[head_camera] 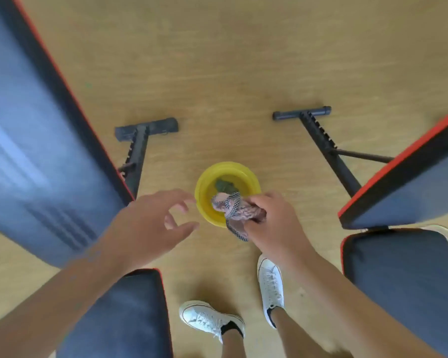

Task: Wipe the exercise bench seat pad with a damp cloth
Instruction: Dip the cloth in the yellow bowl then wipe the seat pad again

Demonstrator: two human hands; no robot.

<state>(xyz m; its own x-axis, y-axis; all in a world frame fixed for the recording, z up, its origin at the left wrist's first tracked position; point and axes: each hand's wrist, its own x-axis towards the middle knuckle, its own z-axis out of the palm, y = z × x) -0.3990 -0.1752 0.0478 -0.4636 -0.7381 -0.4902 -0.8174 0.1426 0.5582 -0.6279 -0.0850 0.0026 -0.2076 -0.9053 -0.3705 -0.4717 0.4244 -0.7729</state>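
My right hand [272, 223] grips a bunched pink cloth with a black-and-white checked trim [234, 211], held over the near rim of a yellow bowl [207, 182] on the floor. My left hand [150, 223] hovers open to the left of the bowl, fingers spread, holding nothing. A dark blue seat pad [130, 319] of the left bench lies under my left forearm. Another dark seat pad [404, 280] sits at the lower right. Something dark green lies inside the bowl.
Two exercise benches flank me: a raised backrest [31, 151] at left, another backrest [411, 187] with red edging at right. Their black floor frames [140, 140] [326, 146] stand beyond the bowl. My white sneakers [269, 288] stand on the wooden floor.
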